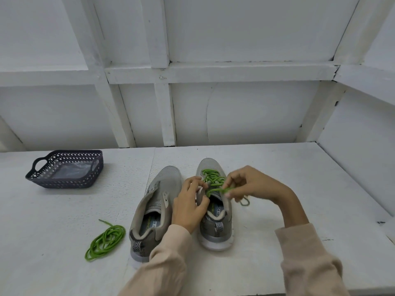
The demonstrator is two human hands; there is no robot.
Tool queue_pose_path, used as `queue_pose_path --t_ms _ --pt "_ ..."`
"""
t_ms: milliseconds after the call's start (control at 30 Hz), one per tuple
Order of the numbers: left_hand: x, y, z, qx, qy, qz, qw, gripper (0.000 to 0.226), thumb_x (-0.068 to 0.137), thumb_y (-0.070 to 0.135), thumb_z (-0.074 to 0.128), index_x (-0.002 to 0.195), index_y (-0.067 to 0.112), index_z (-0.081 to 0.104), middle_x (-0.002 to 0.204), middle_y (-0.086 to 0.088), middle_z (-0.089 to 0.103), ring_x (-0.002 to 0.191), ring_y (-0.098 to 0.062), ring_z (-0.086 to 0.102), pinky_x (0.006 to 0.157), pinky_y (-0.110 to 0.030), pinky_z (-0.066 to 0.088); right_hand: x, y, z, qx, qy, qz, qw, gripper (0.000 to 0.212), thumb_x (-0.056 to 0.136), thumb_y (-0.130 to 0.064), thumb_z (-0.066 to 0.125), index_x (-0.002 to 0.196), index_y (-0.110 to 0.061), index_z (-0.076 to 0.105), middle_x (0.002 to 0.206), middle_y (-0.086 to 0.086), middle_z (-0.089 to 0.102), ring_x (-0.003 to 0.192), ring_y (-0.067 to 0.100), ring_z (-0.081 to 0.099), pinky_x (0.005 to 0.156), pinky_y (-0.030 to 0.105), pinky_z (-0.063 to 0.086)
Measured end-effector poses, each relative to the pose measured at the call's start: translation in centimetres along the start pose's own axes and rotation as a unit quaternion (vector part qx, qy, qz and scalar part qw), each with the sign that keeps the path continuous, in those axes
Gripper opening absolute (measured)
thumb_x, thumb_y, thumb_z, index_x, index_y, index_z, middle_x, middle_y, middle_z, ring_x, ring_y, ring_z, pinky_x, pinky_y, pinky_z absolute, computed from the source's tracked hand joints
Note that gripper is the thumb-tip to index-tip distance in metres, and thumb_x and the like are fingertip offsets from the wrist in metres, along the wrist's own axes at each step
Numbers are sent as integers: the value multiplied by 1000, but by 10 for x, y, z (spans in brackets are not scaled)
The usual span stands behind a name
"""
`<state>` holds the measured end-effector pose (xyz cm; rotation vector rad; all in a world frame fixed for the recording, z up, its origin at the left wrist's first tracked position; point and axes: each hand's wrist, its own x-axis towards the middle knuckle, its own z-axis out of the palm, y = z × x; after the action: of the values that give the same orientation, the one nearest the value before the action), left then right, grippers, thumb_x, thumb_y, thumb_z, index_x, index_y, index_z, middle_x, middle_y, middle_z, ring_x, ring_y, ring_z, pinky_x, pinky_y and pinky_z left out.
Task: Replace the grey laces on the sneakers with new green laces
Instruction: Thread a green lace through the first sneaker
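Observation:
Two grey sneakers stand side by side, toes away from me. The left sneaker (156, 201) has no lace in its eyelets. The right sneaker (210, 227) has a green lace (213, 178) threaded across its upper eyelets. My left hand (189, 205) holds the right sneaker's tongue side, with its fingers at the green lace. My right hand (250, 184) pinches a loop of the same green lace just right of the eyelets. A second green lace (104, 240) lies coiled on the table to the left of the sneakers.
A dark perforated plastic basket (64, 182) with a clear plastic bag inside stands at the back left of the white table (299, 178). A bit of grey lace (244, 202) lies under my right hand. White panelled walls close the back and right.

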<state>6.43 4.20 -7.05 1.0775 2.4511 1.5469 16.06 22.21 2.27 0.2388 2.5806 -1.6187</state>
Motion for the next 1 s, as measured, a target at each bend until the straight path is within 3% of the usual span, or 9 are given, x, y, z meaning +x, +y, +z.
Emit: queue_pose_path --t_ms 100,167,267,367,567,667,800,900,1000 --pt "0 1 3 -4 15 1 1000 15 84 41 43 96 39 51 120 25 48 105 -3 61 77 -47 55 -16 6 6 20 -122 43 991 19 80 -5 77 98 -2 72 85 14 73 73 18 67 72 28 54" --pt "0 1 3 -13 19 -11 1000 13 88 36 43 98 39 51 117 24 51 103 -2 61 80 -45 55 -22 10 8 25 -129 38 991 15 86 -16 73 96 -6 75 88 10 74 83 18 69 82 29 54" --pt "0 7 0 -28 26 -60 997 15 96 26 46 104 38 51 106 21 61 94 6 63 81 -29 52 -23 14 5 36 -69 47 996 26 93 -28 63 89 -5 74 91 12 75 85 23 72 83 33 55" --pt "4 10 -3 -46 41 -114 992 12 97 23 52 106 31 55 102 8 66 82 6 61 73 -11 43 -12 22 9 70 13 89 993 30 98 -30 56 84 -5 63 84 17 73 69 27 71 67 33 55" --pt "19 4 -5 -80 15 -179 980 13 88 44 60 93 32 64 107 1 67 94 -13 64 89 -46 54 16 47 28 50 175 72 981 4 90 -12 66 88 -10 69 71 8 66 59 16 62 48 27 49" --pt "23 5 -5 -78 12 -198 977 27 68 62 57 75 37 64 94 5 70 88 -13 67 88 -46 54 18 47 30 49 197 52 978 6 88 -9 67 83 -11 69 70 6 67 64 15 64 51 27 51" --pt "21 12 -5 -52 16 -220 974 13 84 40 65 76 30 62 85 13 68 78 -5 65 88 -34 49 15 48 31 49 193 42 979 10 92 -7 58 82 -10 62 80 11 68 70 14 64 67 29 57" --pt "17 16 -3 -24 30 -211 977 7 91 27 61 84 24 62 83 13 63 70 11 52 71 -23 32 16 49 33 70 203 40 976 16 94 -8 54 78 -12 55 78 9 67 70 16 64 71 31 56" --pt "17 14 -1 -27 35 -209 977 9 92 26 59 87 19 63 85 11 63 73 4 55 70 -23 31 18 50 36 101 219 49 969 19 95 -9 53 76 -12 57 78 9 68 70 18 63 71 33 56"
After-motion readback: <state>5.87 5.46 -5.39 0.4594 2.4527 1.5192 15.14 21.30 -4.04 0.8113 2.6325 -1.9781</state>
